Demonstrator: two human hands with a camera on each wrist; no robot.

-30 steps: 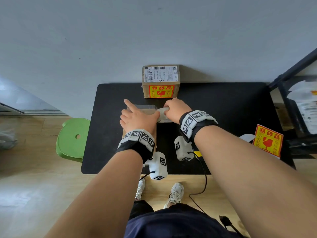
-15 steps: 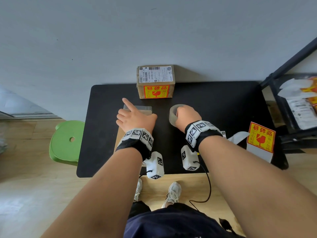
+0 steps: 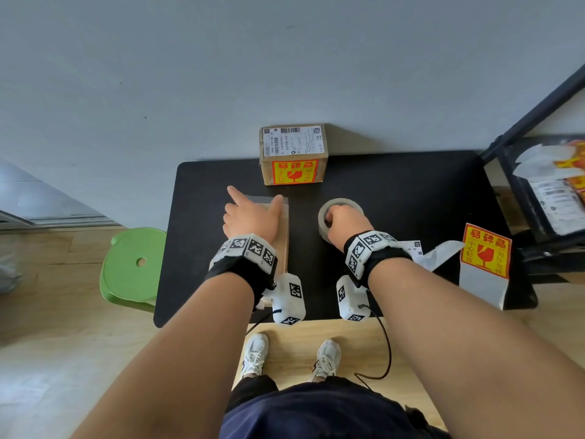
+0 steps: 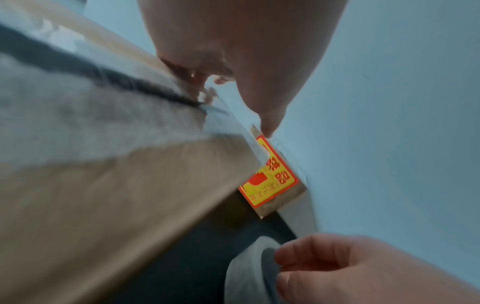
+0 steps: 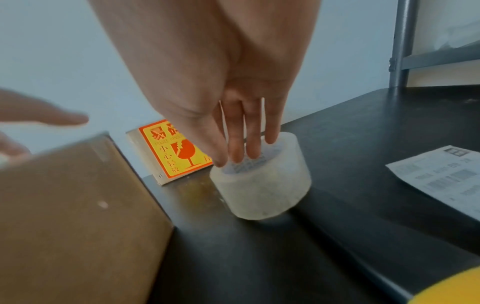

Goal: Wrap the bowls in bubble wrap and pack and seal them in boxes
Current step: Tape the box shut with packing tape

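A brown cardboard box [image 3: 283, 236] [image 4: 103, 195] [image 5: 78, 205] stands on the black table [image 3: 411, 191], with clear tape along its top. My left hand [image 3: 250, 213] [image 4: 246, 51] presses on the box top, index finger and thumb stretched out. To its right a roll of clear tape [image 3: 340, 201] [image 5: 265, 191] [image 4: 241, 273] stands on end on the table. My right hand [image 3: 345, 220] [image 5: 233, 102] grips its top rim, fingertips in the core and thumb at the rim. No bowl or bubble wrap shows.
A sealed box [image 3: 292, 153] [image 5: 176, 152] with a shipping label and a yellow fragile sticker stands at the table's far edge against the wall. A fragile-sticker sheet [image 3: 484, 258] and a printed label [image 5: 441, 181] lie at the right. A black rack [image 3: 538, 185] stands right, a green stool [image 3: 133, 267] left.
My right hand carried the tape roll from the box top to the right and down onto the table. My left hand stayed on the box.
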